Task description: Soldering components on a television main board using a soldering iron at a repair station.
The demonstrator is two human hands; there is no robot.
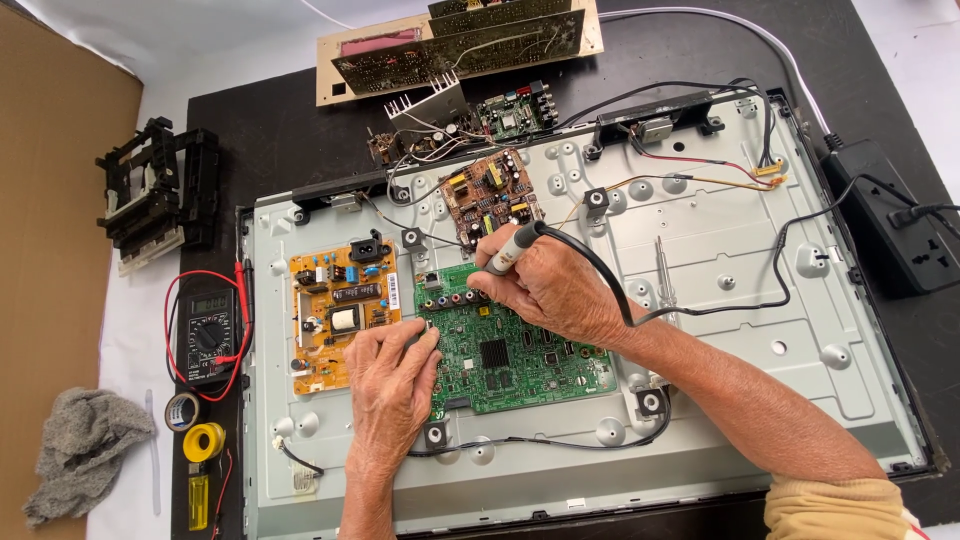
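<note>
Right hand (560, 290) fingers (500, 283) clenched around a grey soldering iron (512, 247), held like a pen, tip down at the top-left edge of the green circuit board (520, 355), by its row of round coloured sockets. The iron's black cord (700, 305) loops off the hand to the right across the panel toward the black power strip (890, 230) at the right edge. Left hand (392, 385) lies flat on the green board's left edge, fingers (420, 345) pressed on it and gripping nothing, wrist running down off the panel's near edge. Green board sits mid-panel on the grey metal back panel (740, 380) of a flat screen, dark square chip in its middle, small parts dense all over. Just left of it, not touching, an orange board (335, 310) with a black plug socket on top. Above, a smaller brown board (490, 195). Open bare metal right of the right forearm; a screwdriver (662, 275) lies there. Left of the panel, on the black tabletop (270, 130), a multimeter (208, 335) with red leads, a roll of dark tape (181, 410), a yellow spool (203, 441), a yellow lighter (199, 500). Grey rag (85, 450) far left. More boards (460, 45) stacked at the far edge.
</note>
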